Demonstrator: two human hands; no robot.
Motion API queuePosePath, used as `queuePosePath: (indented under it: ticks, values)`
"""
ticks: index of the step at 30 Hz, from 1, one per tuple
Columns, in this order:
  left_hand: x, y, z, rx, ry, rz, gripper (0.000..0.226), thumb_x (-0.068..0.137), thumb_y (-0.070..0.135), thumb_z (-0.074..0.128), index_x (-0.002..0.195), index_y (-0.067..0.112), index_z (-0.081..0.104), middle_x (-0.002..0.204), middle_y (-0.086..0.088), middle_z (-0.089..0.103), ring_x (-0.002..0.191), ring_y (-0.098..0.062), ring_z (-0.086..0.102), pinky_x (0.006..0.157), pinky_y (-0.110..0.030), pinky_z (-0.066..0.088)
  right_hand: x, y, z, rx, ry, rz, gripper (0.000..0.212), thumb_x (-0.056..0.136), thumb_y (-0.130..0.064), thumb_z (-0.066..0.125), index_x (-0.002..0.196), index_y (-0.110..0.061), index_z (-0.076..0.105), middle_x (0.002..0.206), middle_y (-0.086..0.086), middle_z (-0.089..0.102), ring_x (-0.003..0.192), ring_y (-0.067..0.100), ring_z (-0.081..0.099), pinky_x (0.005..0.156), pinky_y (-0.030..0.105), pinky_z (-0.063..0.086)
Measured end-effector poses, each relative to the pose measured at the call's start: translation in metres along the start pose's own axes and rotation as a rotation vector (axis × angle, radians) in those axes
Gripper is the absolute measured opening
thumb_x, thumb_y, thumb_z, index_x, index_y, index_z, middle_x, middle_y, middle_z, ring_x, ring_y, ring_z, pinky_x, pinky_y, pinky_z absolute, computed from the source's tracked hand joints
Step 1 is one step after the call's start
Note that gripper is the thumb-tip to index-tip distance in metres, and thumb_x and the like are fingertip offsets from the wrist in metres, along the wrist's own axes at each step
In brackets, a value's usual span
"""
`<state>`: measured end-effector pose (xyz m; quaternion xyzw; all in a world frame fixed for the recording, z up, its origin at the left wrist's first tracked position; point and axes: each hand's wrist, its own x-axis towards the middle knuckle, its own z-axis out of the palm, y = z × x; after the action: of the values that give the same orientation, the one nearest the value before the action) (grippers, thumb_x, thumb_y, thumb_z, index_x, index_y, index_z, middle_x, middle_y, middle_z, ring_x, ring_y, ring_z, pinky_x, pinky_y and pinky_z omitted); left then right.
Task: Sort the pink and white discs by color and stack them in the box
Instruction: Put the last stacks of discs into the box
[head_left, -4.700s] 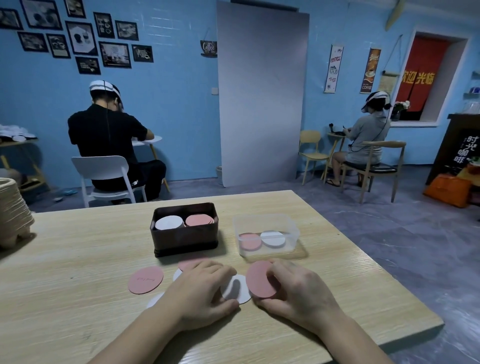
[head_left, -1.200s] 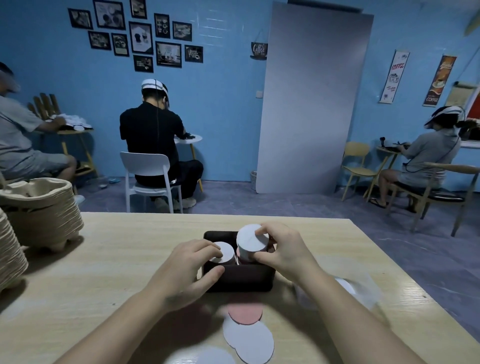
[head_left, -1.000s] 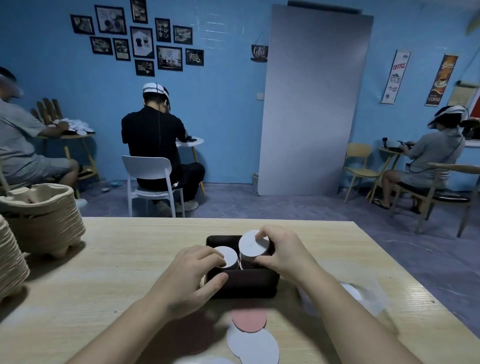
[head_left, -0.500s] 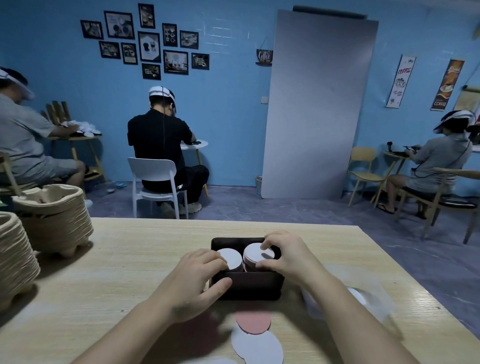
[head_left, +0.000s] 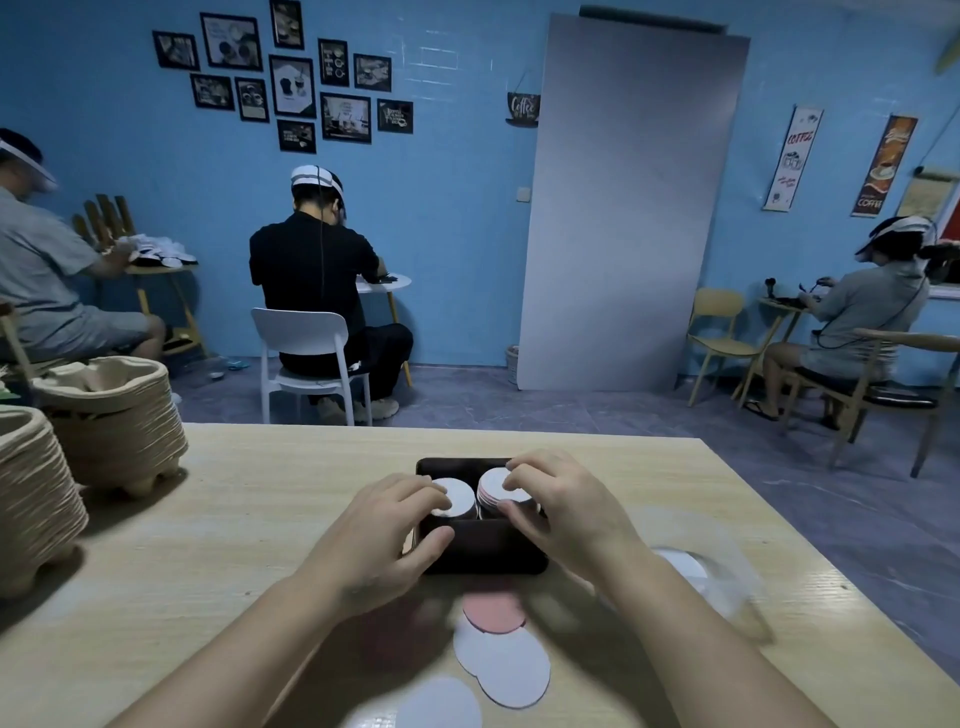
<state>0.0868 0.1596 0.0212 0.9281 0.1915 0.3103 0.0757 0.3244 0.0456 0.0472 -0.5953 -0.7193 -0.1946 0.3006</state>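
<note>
The dark box (head_left: 483, 553) stands mid-bench, just beyond both hands. The left hand (head_left: 382, 535) clasps its near-left corner, with the thumb on the outer near wall. Its curled fingers (head_left: 415, 493) reach over the rim onto the left stack (head_left: 460, 499), which is white on top. The right hand (head_left: 569, 512) pinches the right stack (head_left: 493, 486) in the box's right half, fingers over the top and far edge, thumb at the near edge. That stack's top face is white and its side looks pinkish.

On the bench (head_left: 234, 519) near the box, a pink disc (head_left: 493, 613) overlaps loose white discs (head_left: 511, 670). A blurred clear tub (head_left: 722, 577) sits to the right.

The discs look thin, light and card-like, so a stack would likely shear sideways. It is best gripped at opposite edges and kept level. Flat single discs are best lifted at an overlapping edge.
</note>
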Motion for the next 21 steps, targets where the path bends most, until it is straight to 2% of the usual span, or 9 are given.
queuePosePath:
  ticks: [2,5,9,11,15,21]
  values:
    - [-0.003,0.007,-0.005,0.003,0.036,0.016,0.024,0.095,0.044,0.055,0.109,0.027,0.065,0.114,0.019,0.062,0.111,-0.009,0.057,0.094,-0.035,0.048,-0.012,-0.015,-0.004,0.017,0.025,-0.026,0.012,0.091,-0.028,0.063,0.091,-0.016,0.066,0.104,-0.003,0.066,0.095,0.022,0.059,0.076,0.033,0.052]
    - [-0.014,0.022,-0.013,-0.009,0.09,0.043,0.014,0.093,0.033,0.059,0.101,0.024,0.065,0.101,0.016,0.063,0.095,-0.012,0.059,0.084,-0.035,0.049,-0.04,-0.035,-0.008,0.092,0.033,0.01,0.011,0.094,-0.028,0.06,0.089,-0.018,0.064,0.093,-0.007,0.063,0.084,0.018,0.056,0.071,0.033,0.049]
    - [-0.044,0.044,-0.016,-0.023,0.108,0.064,0.005,0.091,0.025,0.061,0.092,0.023,0.065,0.091,0.016,0.061,0.085,-0.011,0.057,0.075,-0.034,0.048,-0.089,-0.052,-0.009,0.151,-0.076,0.086,0.011,0.096,-0.036,0.058,0.09,-0.027,0.061,0.09,-0.014,0.06,0.084,0.01,0.055,0.071,0.037,0.05]
    - [-0.062,0.05,-0.012,-0.027,0.067,0.075,0.002,0.09,0.023,0.064,0.092,0.024,0.064,0.093,0.018,0.06,0.085,-0.009,0.056,0.074,-0.031,0.048,-0.109,-0.058,-0.011,0.165,-0.147,0.134,0.017,0.093,-0.046,0.06,0.097,-0.029,0.062,0.1,-0.017,0.06,0.092,0.008,0.056,0.076,0.034,0.052]
    - [-0.088,0.057,-0.001,-0.049,-0.027,0.075,0.01,0.094,0.035,0.062,0.1,0.027,0.063,0.101,0.018,0.061,0.096,-0.007,0.057,0.078,-0.031,0.052,-0.13,-0.063,-0.014,0.109,-0.228,0.143,0.041,0.083,-0.065,0.063,0.102,-0.029,0.063,0.115,-0.018,0.059,0.108,0.008,0.055,0.088,0.027,0.048]
    - [-0.098,0.064,0.008,-0.045,-0.066,0.104,0.018,0.1,0.047,0.057,0.109,0.033,0.063,0.115,0.025,0.059,0.11,0.001,0.054,0.088,-0.029,0.048,-0.128,-0.067,-0.013,0.006,-0.273,0.188,0.049,0.077,-0.076,0.055,0.091,-0.029,0.054,0.096,-0.016,0.06,0.1,0.008,0.049,0.086,0.027,0.044]
